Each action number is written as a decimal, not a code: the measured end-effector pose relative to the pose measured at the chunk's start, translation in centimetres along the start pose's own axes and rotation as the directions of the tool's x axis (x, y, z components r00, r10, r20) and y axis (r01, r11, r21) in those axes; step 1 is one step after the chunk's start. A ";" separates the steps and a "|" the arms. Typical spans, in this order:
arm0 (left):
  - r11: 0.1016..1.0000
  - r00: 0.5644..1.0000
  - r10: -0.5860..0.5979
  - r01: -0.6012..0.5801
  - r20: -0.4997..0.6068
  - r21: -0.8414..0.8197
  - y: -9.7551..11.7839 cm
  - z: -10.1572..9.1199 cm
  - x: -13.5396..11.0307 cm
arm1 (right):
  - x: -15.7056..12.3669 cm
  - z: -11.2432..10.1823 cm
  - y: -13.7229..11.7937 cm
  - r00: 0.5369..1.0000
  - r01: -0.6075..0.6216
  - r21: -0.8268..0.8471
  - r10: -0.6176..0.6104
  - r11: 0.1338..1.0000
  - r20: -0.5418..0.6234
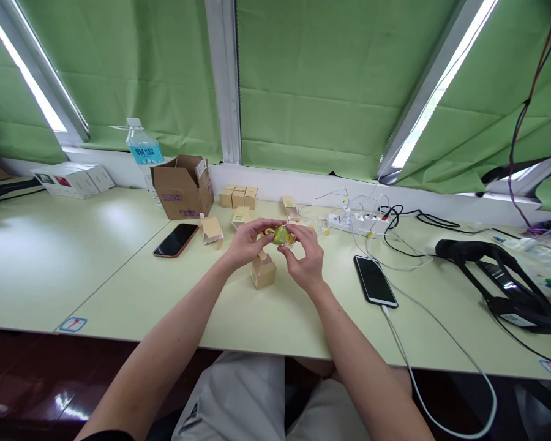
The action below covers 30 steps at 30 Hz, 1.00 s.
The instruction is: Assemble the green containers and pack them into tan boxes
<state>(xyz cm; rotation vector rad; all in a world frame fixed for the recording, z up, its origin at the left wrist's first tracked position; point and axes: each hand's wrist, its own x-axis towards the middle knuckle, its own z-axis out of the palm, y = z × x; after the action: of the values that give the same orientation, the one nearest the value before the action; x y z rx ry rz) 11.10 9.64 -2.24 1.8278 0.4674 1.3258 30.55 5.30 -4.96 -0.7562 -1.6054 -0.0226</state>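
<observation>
Green blinds [312, 79] are hanging over the windows behind a long pale bench [73, 257]. Near its middle the person is holding a small green piece [282, 234] just above the bench. The left hand [248, 242] is pinching its left side and the right hand [305, 260] its right, each grip closed narrowly on it. Just nearer than the hands, a tan box [263, 271] is standing with its flap up. A red phone [176, 239] is lying to the left, and a black phone [375, 280] on a white cable to the right. Farther back, a carton [183, 187] is sitting open beside a bottle [143, 150], and a power strip [358, 223] is lying far right of the hands. A headset [500, 275] is resting at the right end.
</observation>
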 end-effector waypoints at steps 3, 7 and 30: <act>0.999 1.000 -0.005 0.006 -0.006 0.039 -0.1 0.0 0.0 | 0.0 0.1 -0.1 1.000 -0.016 0.009 0.016 1.000 -0.013; 0.998 0.999 -0.007 0.010 -0.044 0.059 -0.2 0.1 0.1 | -0.1 0.2 -0.3 0.999 -0.031 -0.001 0.031 1.000 -0.031; 0.756 0.969 -0.246 0.190 0.003 0.626 3.2 -2.7 -3.6 | -0.2 1.2 1.8 0.852 -0.499 0.324 0.523 0.804 0.013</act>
<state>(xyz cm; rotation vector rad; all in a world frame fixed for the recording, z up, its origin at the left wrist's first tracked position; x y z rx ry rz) 6.75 6.31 -1.65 2.2581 1.1491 0.9803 30.33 7.15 -6.08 -0.9000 -1.2425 0.5834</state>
